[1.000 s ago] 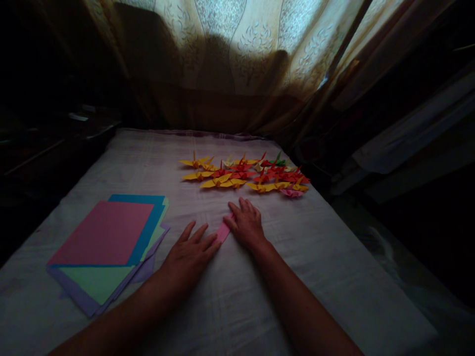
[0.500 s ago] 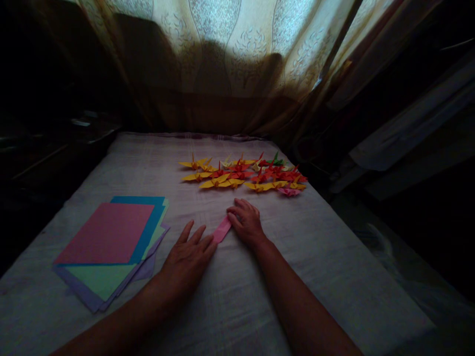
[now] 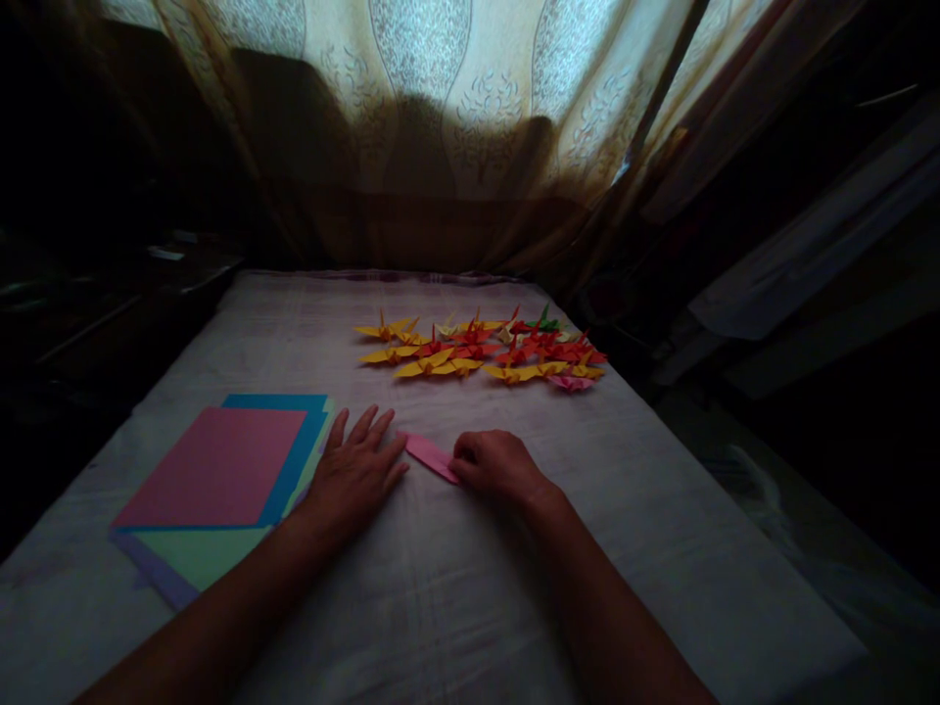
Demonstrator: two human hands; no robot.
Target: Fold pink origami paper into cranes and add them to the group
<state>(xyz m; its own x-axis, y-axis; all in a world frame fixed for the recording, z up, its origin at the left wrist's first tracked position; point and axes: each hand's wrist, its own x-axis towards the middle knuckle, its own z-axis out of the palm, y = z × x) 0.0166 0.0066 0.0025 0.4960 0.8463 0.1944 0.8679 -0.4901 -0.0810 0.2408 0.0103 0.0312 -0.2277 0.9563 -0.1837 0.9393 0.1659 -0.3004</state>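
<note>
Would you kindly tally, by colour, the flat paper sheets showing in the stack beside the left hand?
Pink flat paper sheet: 1
Blue flat paper sheet: 1
Pale green flat paper sheet: 1
Purple flat paper sheet: 1
Total: 4 showing

No writing, label, brand, number or sign can be read anywhere. The flat stack of coloured paper sheets [image 3: 220, 470] and the small folded pink paper strip [image 3: 432, 456] show plain faces, though in this dim light faint print might go unseen.
</note>
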